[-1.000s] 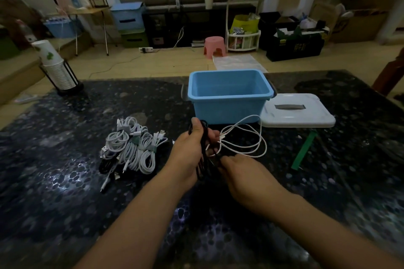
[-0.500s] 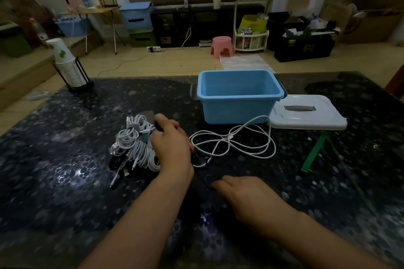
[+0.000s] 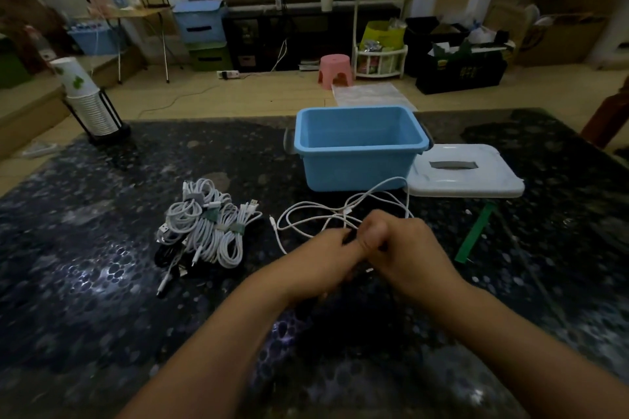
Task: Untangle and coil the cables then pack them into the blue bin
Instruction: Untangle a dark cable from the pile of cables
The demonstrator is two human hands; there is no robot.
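Note:
An empty blue bin (image 3: 357, 165) stands on the dark table, just beyond my hands. A loose white cable (image 3: 306, 211) lies tangled in front of it. My left hand (image 3: 326, 258) and my right hand (image 3: 405, 248) meet at the near end of that cable, fingers curled and pinching it. To the left lies a pile of coiled white cables (image 3: 207, 224) bound with green ties, with a black cable (image 3: 166, 253) partly under them.
The bin's white lid (image 3: 466, 175) lies flat to the right of the bin. A green strip (image 3: 474, 233) lies near it on the table. A stack of paper cups in a black holder (image 3: 90, 105) stands at the far left corner.
My left hand has left the coiled pile, where it set the black cable down, and moved right. My right hand lifted off the table. Both now pinch the loose white cable.

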